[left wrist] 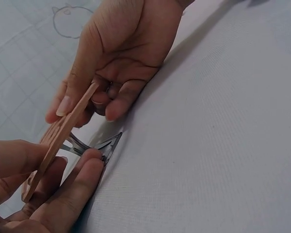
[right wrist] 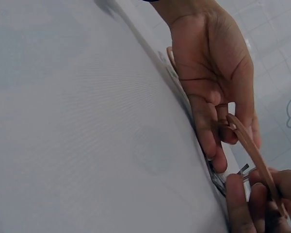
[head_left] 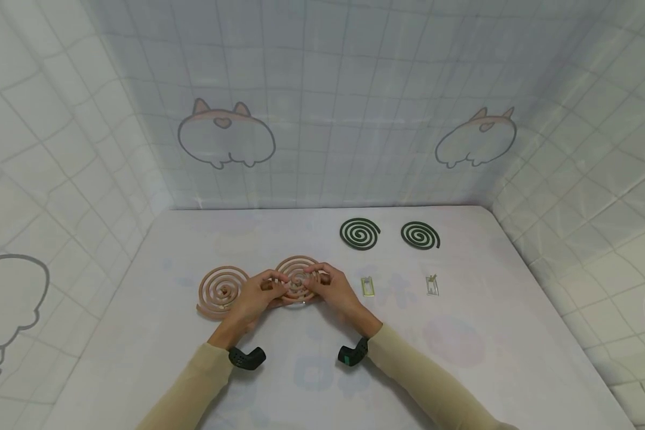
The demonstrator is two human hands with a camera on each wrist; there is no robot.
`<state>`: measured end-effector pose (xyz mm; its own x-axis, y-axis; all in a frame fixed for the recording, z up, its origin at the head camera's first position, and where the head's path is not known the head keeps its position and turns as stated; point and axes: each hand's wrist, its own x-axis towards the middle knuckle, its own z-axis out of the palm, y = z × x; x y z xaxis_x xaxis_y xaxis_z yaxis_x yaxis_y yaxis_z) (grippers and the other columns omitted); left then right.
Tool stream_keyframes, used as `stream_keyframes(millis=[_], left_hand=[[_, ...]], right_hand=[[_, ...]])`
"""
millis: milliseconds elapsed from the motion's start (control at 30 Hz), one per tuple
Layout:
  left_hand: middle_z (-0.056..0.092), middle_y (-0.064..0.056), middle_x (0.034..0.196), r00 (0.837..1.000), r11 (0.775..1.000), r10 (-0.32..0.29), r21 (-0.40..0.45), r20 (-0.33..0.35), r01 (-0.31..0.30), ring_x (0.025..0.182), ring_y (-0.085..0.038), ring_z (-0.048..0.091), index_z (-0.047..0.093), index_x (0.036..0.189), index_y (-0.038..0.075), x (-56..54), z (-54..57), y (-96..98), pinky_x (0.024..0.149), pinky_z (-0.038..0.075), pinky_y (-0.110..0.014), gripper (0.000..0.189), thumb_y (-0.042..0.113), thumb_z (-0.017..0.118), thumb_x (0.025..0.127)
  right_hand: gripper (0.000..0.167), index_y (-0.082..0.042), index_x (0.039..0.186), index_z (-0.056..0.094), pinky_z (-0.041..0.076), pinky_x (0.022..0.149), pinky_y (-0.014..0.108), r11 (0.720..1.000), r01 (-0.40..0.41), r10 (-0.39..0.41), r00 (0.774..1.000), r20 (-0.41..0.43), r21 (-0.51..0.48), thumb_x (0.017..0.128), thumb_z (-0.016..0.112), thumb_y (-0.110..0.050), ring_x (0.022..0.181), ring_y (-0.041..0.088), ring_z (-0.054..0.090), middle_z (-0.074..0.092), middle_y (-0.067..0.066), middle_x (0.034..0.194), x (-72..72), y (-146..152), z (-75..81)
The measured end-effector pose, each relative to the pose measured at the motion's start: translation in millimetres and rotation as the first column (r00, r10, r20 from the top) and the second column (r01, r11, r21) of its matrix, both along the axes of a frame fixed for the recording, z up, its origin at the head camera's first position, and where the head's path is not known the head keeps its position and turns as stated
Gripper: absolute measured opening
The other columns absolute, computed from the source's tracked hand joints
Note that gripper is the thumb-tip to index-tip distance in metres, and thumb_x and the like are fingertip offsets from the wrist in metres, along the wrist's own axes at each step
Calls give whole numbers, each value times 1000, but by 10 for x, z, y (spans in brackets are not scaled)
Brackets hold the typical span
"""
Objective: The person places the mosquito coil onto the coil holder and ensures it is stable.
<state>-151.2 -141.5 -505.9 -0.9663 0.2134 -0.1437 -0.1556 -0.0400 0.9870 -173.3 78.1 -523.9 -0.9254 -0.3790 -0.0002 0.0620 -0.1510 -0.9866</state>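
My left hand (head_left: 255,298) and right hand (head_left: 335,292) pinch opposite sides of a brown mosquito coil (head_left: 297,261). In the left wrist view, the coil (left wrist: 63,131) is raised off the table, thumbs on top and fingers beneath. Under it stands a small metal coil stand (left wrist: 114,145), its prong rising toward the coil's middle; left fingertips (left wrist: 92,162) are right at its base. From the other side, the right wrist view shows right fingers (right wrist: 237,199) beside the stand. A second brown coil (head_left: 209,292) lies just left of my left hand.
Two green mosquito coils, one (head_left: 359,233) nearer the middle and another (head_left: 420,235) farther right, lie toward the back of the white table (head_left: 312,394). In front of them lie a yellowish metal stand (head_left: 368,286) and a silver one (head_left: 432,285). Cloth-covered walls (head_left: 333,119) enclose the table.
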Motion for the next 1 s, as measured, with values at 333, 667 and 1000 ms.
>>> stream_keyframes(millis=[333,667,1000], left_hand=[[65,-27,106,1000,1000,5,-18,-3,-5,98,-37,73,59,124,-7,-8,3,4,88,62,-42,22,0,60,103],[65,-25,103,1000,1000,13,-24,7,-13,97,-35,74,59,124,-7,-12,-4,-1,88,62,-42,22,-1,59,103],[66,-26,104,1000,1000,8,-12,3,-8,97,-34,74,57,123,-10,-5,10,-7,89,61,-43,21,-1,58,103]], right_hand=[[34,-4,134,60,64,78,45,999,26,-26,1000,-5,21,101,67,-9,82,22,70,69,23,104,9,-15,-1],[33,-4,133,60,64,78,45,999,13,-13,1000,7,37,101,67,-9,83,26,72,70,24,110,3,-19,18],[32,-4,132,61,64,74,46,999,-2,1,1000,11,37,101,68,-9,76,28,73,70,25,112,-6,-9,35]])
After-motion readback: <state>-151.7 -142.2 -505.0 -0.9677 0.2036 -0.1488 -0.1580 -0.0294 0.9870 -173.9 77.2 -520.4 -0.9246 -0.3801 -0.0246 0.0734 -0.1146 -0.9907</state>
